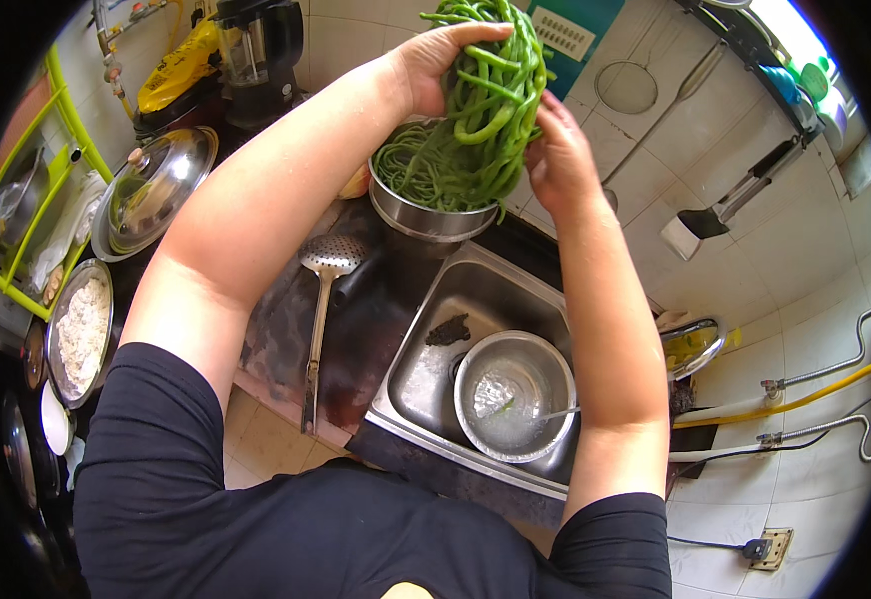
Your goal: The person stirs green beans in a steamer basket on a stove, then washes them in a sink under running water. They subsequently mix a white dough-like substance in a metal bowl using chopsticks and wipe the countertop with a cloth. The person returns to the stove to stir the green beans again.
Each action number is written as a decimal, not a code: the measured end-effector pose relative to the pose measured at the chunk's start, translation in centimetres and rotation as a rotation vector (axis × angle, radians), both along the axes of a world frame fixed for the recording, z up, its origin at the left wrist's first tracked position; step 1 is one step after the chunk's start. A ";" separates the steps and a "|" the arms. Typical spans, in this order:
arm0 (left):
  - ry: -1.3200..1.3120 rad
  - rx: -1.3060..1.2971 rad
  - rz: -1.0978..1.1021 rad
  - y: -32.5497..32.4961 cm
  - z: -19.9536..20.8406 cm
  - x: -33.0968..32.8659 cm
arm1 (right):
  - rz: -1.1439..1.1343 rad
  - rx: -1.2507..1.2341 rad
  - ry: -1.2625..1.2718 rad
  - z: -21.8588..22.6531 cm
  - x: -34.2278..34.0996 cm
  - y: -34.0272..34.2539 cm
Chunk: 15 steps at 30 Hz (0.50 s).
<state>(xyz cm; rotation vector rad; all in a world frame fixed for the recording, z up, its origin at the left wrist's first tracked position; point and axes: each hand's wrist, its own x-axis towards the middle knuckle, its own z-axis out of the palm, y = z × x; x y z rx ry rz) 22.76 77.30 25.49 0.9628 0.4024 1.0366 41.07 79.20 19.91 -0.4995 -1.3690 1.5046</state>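
Observation:
Between my raised hands hangs a big tangled bunch of long green beans (495, 130), its lower part over a round steel pot (434, 222). More beans lie in that pot, which stands behind the sink. My left hand (431, 68) grips the bunch from the upper left, with its thumb across the beans. On the other side my right hand (563, 165) presses against the bunch, its fingers partly hidden behind it. Down in the steel sink (418, 344) sits a metal basin (515, 454) holding water and a small green piece, with a thin stream running into it.
A slotted skimmer (321, 299) lies on the dark counter left of the sink. Farther left are a domed lid (161, 190), a bowl of white food (84, 334) and a green rack (31, 215). A blender (259, 60) stands at the back. Utensils (730, 200) hang on the right wall.

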 end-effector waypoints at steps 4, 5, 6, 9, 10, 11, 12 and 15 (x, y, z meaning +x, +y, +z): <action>0.184 -0.164 0.089 3.2 -5.2 -1.5 | -0.288 -0.018 -0.660 -6.4 0.0 2.9; 0.292 -0.219 0.162 4.0 -7.3 -1.2 | -0.428 0.103 -0.887 -9.0 1.3 4.1; 0.558 -0.042 0.281 5.3 -10.5 -1.5 | -0.578 0.344 -0.987 -9.8 2.2 2.9; 1.341 0.355 0.491 5.5 -15.5 -3.5 | -0.811 0.739 -0.915 -11.8 4.7 -1.9; 1.513 0.216 0.466 6.2 -16.6 -4.0 | -0.765 0.701 -0.857 -12.8 6.0 -3.3; 1.612 0.221 0.471 6.0 -16.3 -3.7 | -0.724 0.659 -0.800 -14.3 7.6 -4.6; 1.714 0.226 0.476 5.2 -15.1 -3.3 | -0.689 0.541 -0.809 -16.5 9.2 -6.1; 1.941 0.253 0.512 4.1 -13.8 -1.9 | -0.544 0.106 -0.913 -26.8 15.5 -10.3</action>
